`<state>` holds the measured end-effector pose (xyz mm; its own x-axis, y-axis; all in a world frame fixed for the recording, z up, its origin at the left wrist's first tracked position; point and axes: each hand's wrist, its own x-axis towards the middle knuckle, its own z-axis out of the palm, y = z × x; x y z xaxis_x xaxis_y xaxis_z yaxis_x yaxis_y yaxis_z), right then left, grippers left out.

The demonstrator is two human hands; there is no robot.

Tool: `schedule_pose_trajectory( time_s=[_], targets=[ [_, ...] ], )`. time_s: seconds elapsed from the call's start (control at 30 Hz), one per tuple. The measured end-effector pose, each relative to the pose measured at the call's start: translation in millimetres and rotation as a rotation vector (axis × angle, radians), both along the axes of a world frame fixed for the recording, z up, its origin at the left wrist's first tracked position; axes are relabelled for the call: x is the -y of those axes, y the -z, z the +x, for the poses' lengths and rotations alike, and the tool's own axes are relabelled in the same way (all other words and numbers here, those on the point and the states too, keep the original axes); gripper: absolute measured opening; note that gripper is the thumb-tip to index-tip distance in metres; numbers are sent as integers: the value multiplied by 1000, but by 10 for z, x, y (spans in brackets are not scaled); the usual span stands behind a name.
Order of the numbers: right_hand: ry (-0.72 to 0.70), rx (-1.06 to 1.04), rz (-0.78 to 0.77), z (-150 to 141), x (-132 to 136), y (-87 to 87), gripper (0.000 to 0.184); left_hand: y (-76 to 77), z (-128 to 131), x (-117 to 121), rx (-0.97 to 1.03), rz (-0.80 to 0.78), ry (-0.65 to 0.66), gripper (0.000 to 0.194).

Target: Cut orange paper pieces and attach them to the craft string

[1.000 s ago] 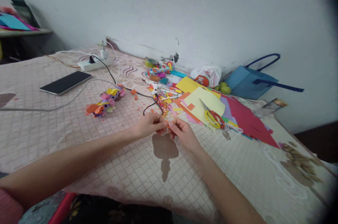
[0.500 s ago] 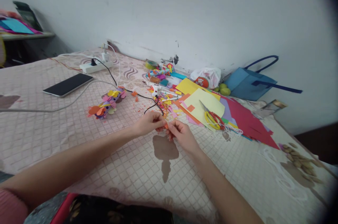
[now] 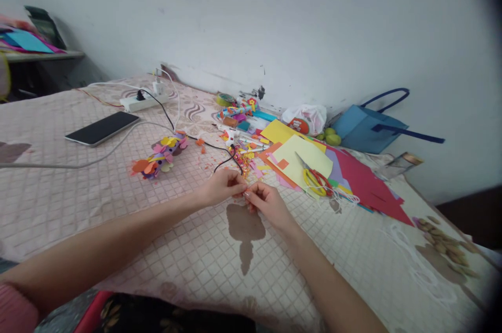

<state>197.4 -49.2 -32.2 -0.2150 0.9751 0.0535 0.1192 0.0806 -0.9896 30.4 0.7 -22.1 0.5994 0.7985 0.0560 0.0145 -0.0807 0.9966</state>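
Note:
My left hand [image 3: 224, 185] and my right hand [image 3: 266, 201] meet fingertip to fingertip just above the patterned tablecloth [image 3: 188, 249]. Both are closed in a pinch on a small orange paper piece, now almost wholly covered by the fingers. Off to the left lies a purple roll covered in colourful paper petals [image 3: 160, 154]. Beyond my fingertips are loose paper scraps [image 3: 245, 158] and a white glue gun [image 3: 231, 138] with a black cord. Scissors with yellow and red handles [image 3: 315, 177] rest on pale yellow paper [image 3: 301, 154] to the right.
A dark-screened phone [image 3: 102, 128] and a white power strip [image 3: 143, 101] with cables lie left. Red sheets [image 3: 371, 184], white string [image 3: 341, 196] and a blue bag [image 3: 366, 126] are on the right. Ginger-like roots [image 3: 447, 244] sit near the right edge.
My fingertips have drawn closer together, and the orange piece that showed between them is now mostly covered. The view has tipped slightly; the things on the table stay in place.

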Motion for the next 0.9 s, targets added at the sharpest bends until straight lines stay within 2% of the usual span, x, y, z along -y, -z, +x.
schedule_pose_trajectory(
  time_s=[0.2,0.33,0.5,0.67,0.77,0.9],
  targets=[
    [20,-66,-32,-11,5,-28,30,10,-5,-5,54,-80,-63,33],
    [63,-43,18,-8,-15,15,27,-4,2,2,57,-102,-55,35],
    [101,-27,56,-9,-32,4,27,-53,9,27,5,-173,-116,44],
    [94,-61,10,-38,-11,-21,30,-57,-3,41,6,-92,-22,43],
    [87,-143,-44,-60,-1,-15,36,-55,-10,48,20,-60,-32,42],
    [61,-86,14,-61,6,-19,26,-59,-9,47,21,-85,-31,40]
  ],
)
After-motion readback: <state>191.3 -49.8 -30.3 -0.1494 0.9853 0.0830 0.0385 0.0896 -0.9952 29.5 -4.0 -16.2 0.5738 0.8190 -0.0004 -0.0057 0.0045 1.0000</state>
